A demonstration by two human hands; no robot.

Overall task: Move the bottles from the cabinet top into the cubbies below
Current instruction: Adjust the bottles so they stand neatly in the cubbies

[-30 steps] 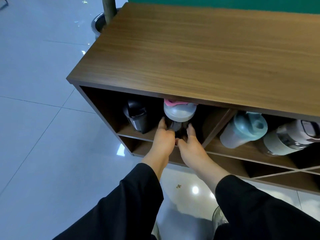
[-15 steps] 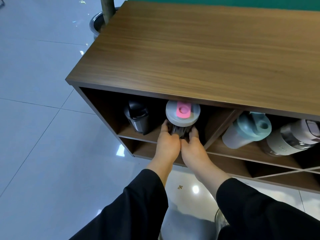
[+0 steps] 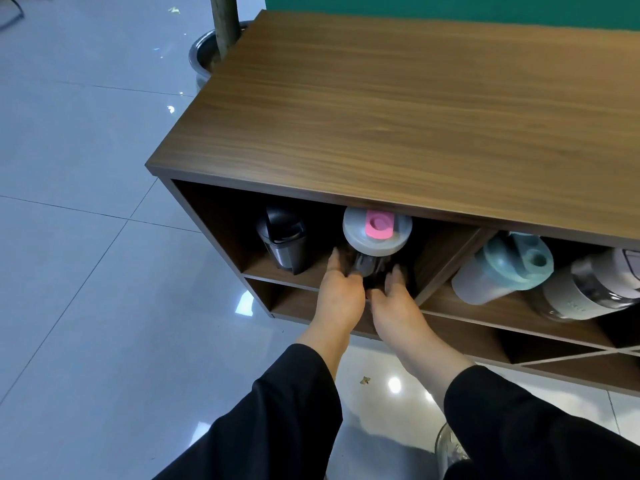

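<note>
A dark bottle with a grey lid and pink cap stands in the upper left cubby of the wooden cabinet. My left hand grips its body from the left and my right hand from the right. To its left in the same cubby stands a black bottle. The upper right cubby holds a white bottle with a teal lid and a white-sleeved glass bottle, both leaning. The cabinet top bears no bottles.
Glossy grey floor tiles spread to the left. A metal pot with a wooden trunk stands behind the cabinet's left corner. A green wall runs behind. Lower cubbies look dark.
The bottle has tipped upright, so its lid now faces me, and it has gone a little deeper into the cubby. Both hands stayed around it.
</note>
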